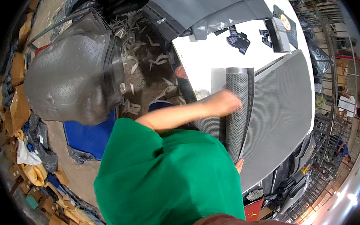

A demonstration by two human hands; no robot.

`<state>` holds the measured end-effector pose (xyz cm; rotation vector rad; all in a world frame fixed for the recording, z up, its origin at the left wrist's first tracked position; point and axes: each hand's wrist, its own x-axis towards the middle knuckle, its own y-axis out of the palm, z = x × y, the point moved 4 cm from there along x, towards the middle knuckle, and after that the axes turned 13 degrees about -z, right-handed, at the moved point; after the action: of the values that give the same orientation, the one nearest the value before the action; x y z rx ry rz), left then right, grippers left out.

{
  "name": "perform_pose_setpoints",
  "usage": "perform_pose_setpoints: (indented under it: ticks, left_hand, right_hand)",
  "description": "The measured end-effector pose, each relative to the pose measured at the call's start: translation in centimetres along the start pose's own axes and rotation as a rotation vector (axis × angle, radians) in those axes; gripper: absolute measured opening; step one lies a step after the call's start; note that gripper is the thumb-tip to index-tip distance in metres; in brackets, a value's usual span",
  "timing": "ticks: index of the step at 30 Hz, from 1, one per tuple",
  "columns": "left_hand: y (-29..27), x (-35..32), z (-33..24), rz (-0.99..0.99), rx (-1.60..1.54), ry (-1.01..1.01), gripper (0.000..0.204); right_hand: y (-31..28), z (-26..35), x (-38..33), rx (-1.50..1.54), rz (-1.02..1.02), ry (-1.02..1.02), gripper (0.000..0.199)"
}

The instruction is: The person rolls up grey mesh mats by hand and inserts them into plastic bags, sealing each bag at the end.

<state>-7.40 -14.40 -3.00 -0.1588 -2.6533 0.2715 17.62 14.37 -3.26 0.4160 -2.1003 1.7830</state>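
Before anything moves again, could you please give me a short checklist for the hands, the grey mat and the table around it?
1. Left hand at the rolled grey mat: ok; it is over the roll, though blurred.
2. Right hand grip: cannot tell; only some fingers show near the roll's lower end.
3. Flat grey sheet supported by the white table: ok across most of it.
4. Loose black cards away from the roll: ok, they lie apart from it.
5. Floor tidy: not ok; pale scraps litter it left of the table.
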Motion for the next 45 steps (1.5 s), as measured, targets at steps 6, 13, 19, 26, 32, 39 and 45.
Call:
perform_pose_setpoints:
  ticks: [6,13,19,26,32,39,45]
  left_hand:
    - [-28.9,1.2,15.7,-0.624,0.793,-0.388,0.023]
    - [-34.6,6.2,20.6,-0.165,1.391,0.197,0.046]
    - [-37.2,9.7,21.3,-0.042,1.372,0.117,0.027]
    - [-34.8,0.3,21.8,-0.126,1.16,-0.016,0.056]
    - [-33.9,1.7,20.8,-0.042,1.495,-0.066,0.067]
    - [-33.5,5.1,19.2,0.082,1.304,-0.302,0.065]
    - [-33.7,2.4,19.0,-0.001,1.195,-0.167,0.048]
  right_hand:
    - [-0.6,0.6,0.5,0.07,0.18,0.095,0.092]
    - [-1.4,0.8,2.4,0.133,0.366,0.227,0.097]
    - [-2.4,2.3,3.1,0.09,0.377,0.25,0.089]
    - [-2.7,3.0,3.4,0.095,0.335,0.238,0.09]
    - [-3.5,2.6,3.6,0.133,0.361,0.289,0.09]
    - [-3.6,2.5,3.5,0.13,0.327,0.27,0.091]
    - [-3.8,3.1,3.2,0.122,0.298,0.271,0.092]
